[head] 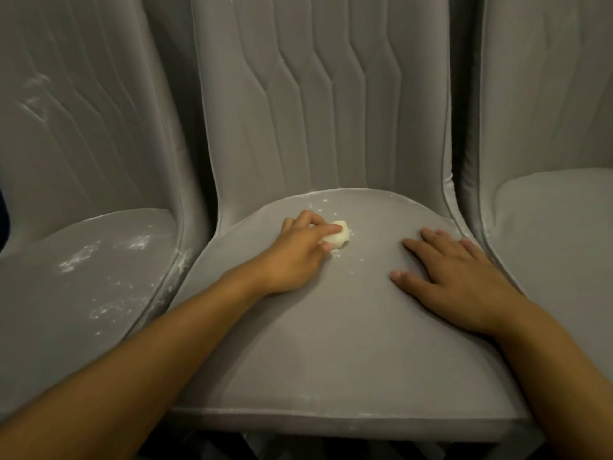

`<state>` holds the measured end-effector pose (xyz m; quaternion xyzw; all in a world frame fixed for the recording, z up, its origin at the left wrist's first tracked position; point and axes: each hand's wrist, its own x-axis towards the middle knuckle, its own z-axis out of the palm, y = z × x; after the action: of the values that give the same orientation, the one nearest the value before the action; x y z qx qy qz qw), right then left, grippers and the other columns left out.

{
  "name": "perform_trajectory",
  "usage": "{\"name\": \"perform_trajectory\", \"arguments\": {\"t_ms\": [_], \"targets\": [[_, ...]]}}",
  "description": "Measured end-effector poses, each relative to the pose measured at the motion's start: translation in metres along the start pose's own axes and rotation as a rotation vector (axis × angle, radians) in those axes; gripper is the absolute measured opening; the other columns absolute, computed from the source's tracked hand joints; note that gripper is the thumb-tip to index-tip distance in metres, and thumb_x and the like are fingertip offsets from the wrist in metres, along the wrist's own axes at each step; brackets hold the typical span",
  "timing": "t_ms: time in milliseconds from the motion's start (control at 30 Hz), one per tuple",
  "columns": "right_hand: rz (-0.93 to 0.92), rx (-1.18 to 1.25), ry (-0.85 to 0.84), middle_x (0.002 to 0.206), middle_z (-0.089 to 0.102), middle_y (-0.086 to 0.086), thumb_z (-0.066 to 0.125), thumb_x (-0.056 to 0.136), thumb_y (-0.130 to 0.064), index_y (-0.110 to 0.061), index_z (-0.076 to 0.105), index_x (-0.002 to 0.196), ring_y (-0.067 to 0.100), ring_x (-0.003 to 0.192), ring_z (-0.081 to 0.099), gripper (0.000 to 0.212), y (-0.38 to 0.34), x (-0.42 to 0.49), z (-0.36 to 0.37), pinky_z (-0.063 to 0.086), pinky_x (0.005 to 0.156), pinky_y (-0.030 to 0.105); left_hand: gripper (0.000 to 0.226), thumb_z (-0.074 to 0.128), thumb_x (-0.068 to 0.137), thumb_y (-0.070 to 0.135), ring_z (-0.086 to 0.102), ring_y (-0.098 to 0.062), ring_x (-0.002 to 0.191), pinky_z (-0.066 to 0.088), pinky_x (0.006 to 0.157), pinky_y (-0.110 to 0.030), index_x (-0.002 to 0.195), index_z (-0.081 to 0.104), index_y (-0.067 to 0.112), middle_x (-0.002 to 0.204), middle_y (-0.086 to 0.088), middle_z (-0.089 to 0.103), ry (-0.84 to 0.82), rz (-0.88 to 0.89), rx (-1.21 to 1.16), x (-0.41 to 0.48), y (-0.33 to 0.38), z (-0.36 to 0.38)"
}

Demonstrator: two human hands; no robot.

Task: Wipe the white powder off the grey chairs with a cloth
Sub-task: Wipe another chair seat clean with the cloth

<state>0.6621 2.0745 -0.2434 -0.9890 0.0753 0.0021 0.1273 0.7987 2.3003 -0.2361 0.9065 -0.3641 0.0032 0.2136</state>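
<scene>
While the near part of the padded grey fabric seat of the middle chair [331, 343] looks mostly clean at lower centre, a faint pale dusting shows along its front edge. Further in, right of centre, the right hand [461, 280] lies flat on the seat with its fingers straight and spread, holding nothing. It is probably there as a brace. Left of centre, the left hand [298, 254] pinches a small wadded white cloth [338, 235] and presses it to the fabric. Loose specks of white powder [351, 257] lie just beside the cloth and along the seat's rear rim.

The grey chair at the left of the frame [83, 293] carries heavier smears on its seat and quilted back. On the grey chair at the right [547, 244] I can make out little.

The wad is tiny, so a stroke may simply push grains into the rear seam or over the side — and hard rubbing could work powder into the fabric. The resting palm could also pick up dust and spread it.
</scene>
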Motion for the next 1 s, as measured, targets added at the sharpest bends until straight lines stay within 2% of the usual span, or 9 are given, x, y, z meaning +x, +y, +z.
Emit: {"name": "perform_trajectory", "arguments": {"t_ms": [67, 133, 233, 433, 533, 633, 733, 800, 1000], "targets": [[0.0, 0.008, 0.006, 0.168, 0.007, -0.003, 0.024, 0.092, -0.072, -0.037, 0.017, 0.157, 0.015, 0.154, 0.003, 0.074, 0.0, 0.0, 0.001, -0.002, 0.124, 0.037, 0.04, 0.042, 0.108, 0.029, 0.036, -0.027, 0.128, 0.015, 0.105, -0.018, 0.146, 0.053, 0.026, 0.138, -0.005, 0.044, 0.034, -0.039, 0.043, 0.013, -0.019, -0.012], [0.004, 0.013, 0.005, 0.168, 0.006, -0.003, 0.025, 0.093, -0.072, -0.037, 0.017, 0.157, 0.015, 0.154, 0.002, 0.074, 0.0, -0.001, 0.001, -0.002, 0.124, 0.037, 0.047, 0.035, 0.103, 0.04, 0.04, -0.033, 0.13, 0.016, 0.109, -0.027, 0.144, 0.055, 0.026, 0.135, -0.01, 0.047, 0.142, -0.158, 0.11, 0.031, -0.044, -0.023], [0.003, 0.024, -0.002, 0.168, 0.005, -0.003, 0.025, 0.093, -0.072, -0.037, 0.016, 0.157, 0.015, 0.154, 0.002, 0.074, 0.0, 0.0, 0.001, -0.002, 0.124, 0.037, 0.038, 0.041, 0.106, 0.03, 0.039, -0.039, 0.133, 0.016, 0.115, -0.036, 0.141, 0.058, 0.026, 0.138, -0.013, 0.046, 0.137, -0.292, 0.112, 0.044, -0.057, -0.018], [-0.006, 0.033, -0.011, 0.168, 0.006, -0.003, 0.025, 0.092, -0.072, -0.037, 0.017, 0.157, 0.016, 0.154, 0.003, 0.074, 0.001, 0.001, -0.001, -0.001, 0.124, 0.038, 0.038, 0.047, 0.105, 0.027, 0.04, -0.027, 0.124, 0.023, 0.111, -0.025, 0.143, 0.057, 0.025, 0.136, -0.003, 0.044, -0.069, 0.125, 0.014, 0.007, 0.01, 0.009], [-0.009, 0.029, -0.011, 0.168, 0.006, -0.003, 0.024, 0.093, -0.072, -0.037, 0.016, 0.157, 0.016, 0.154, 0.002, 0.074, 0.001, 0.001, -0.001, -0.001, 0.124, 0.038, 0.04, 0.048, 0.106, 0.021, 0.035, -0.019, 0.121, 0.021, 0.109, -0.02, 0.145, 0.054, 0.027, 0.132, 0.003, 0.041, -0.037, 0.194, 0.006, -0.006, 0.018, 0.008], [-0.014, 0.038, 0.003, 0.168, 0.007, -0.003, 0.023, 0.092, -0.073, -0.037, 0.016, 0.157, 0.016, 0.154, 0.003, 0.074, 0.001, 0.001, 0.001, -0.001, 0.124, 0.038, 0.037, 0.045, 0.107, 0.024, 0.035, -0.022, 0.123, 0.015, 0.104, -0.016, 0.141, 0.057, 0.03, 0.127, 0.001, 0.042, 0.072, 0.031, 0.057, 0.019, -0.008, -0.002], [-0.01, 0.041, 0.013, 0.168, 0.007, -0.003, 0.023, 0.091, -0.074, -0.037, 0.017, 0.157, 0.016, 0.154, 0.003, 0.076, 0.002, 0.001, 0.002, -0.001, 0.124, 0.038, 0.032, 0.039, 0.106, 0.023, 0.039, -0.036, 0.129, 0.017, 0.112, -0.037, 0.127, 0.063, 0.026, 0.13, -0.011, 0.047, 0.165, -0.297, 0.153, 0.054, -0.057, -0.01], [-0.011, 0.038, 0.017, 0.168, 0.008, -0.003, 0.024, 0.091, -0.074, -0.037, 0.018, 0.157, 0.015, 0.154, 0.004, 0.076, 0.003, 0.002, 0.003, -0.001, 0.124, 0.038, 0.032, 0.037, 0.105, 0.023, 0.04, -0.04, 0.129, 0.017, 0.114, -0.042, 0.124, 0.063, 0.025, 0.132, -0.012, 0.045, 0.143, -0.366, 0.148, 0.062, -0.067, -0.006], [-0.016, 0.02, 0.018, 0.168, 0.008, -0.002, 0.02, 0.091, -0.078, -0.037, 0.018, 0.156, 0.016, 0.154, 0.004, 0.077, 0.003, 0.003, 0.003, -0.001, 0.123, 0.038, 0.035, 0.05, 0.105, 0.023, 0.045, -0.032, 0.122, 0.026, 0.111, -0.027, 0.139, 0.061, 0.025, 0.133, -0.003, 0.049, 0.003, 0.053, 0.029, 0.028, 0.002, 0.016]]}}
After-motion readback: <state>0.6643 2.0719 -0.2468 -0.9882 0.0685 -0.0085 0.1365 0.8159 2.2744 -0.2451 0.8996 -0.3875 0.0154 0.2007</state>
